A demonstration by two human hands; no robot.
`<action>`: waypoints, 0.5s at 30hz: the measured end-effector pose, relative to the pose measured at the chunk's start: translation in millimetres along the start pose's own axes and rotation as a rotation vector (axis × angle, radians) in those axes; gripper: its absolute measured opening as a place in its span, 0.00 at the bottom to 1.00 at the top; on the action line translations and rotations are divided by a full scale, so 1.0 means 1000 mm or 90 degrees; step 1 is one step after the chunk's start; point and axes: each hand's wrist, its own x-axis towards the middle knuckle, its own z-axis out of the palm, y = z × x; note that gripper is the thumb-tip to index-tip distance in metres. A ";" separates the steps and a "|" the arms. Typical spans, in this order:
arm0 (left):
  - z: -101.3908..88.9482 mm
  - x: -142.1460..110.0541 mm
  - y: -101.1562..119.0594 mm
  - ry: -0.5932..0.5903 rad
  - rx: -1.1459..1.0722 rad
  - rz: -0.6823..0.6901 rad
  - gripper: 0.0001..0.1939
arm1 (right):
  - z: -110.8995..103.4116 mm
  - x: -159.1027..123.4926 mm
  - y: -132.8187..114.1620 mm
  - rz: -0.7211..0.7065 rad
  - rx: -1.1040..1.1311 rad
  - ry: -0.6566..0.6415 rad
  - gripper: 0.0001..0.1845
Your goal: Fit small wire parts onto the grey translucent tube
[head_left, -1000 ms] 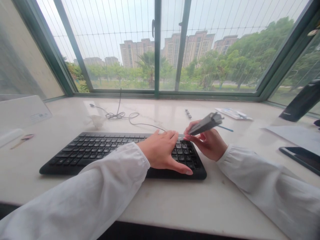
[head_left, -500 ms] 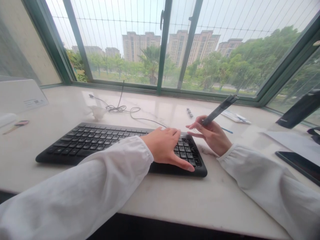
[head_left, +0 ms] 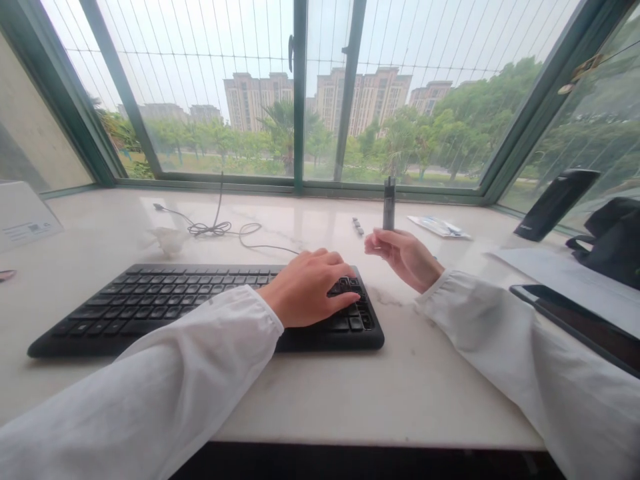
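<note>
A black keyboard [head_left: 165, 293] lies on the white marble counter. Across its right end rests my left hand [head_left: 313, 287], palm down, thumb stretched out over the number pad and holding nothing. Its fingertips are partly hidden near the back edge. At that corner some keycaps look to be off, with bare sockets showing. Just right of the keyboard and raised above the counter is my right hand [head_left: 400, 252]. It is closed around a slim dark grey stick-shaped tool [head_left: 389, 208], which points upward; its exact kind is unclear. Several small keycaps [head_left: 357, 227] lie in a row behind.
A coiled cable [head_left: 210, 229] and crumpled clear plastic [head_left: 169, 241] lie behind the keyboard. To the right are a flat packet [head_left: 439, 227], a phone [head_left: 575, 327], white paper [head_left: 530, 267], a black box-like object [head_left: 555, 203] and a black bag [head_left: 615, 240]. A window runs along the back.
My view has shifted right. The grey tool has swung from slanting right to nearly upright in my right hand. My left thumb has moved up the number pad, farther from the front edge.
</note>
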 end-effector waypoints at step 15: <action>0.002 0.009 0.003 0.130 -0.172 -0.063 0.05 | 0.007 -0.005 0.000 0.033 0.009 -0.091 0.21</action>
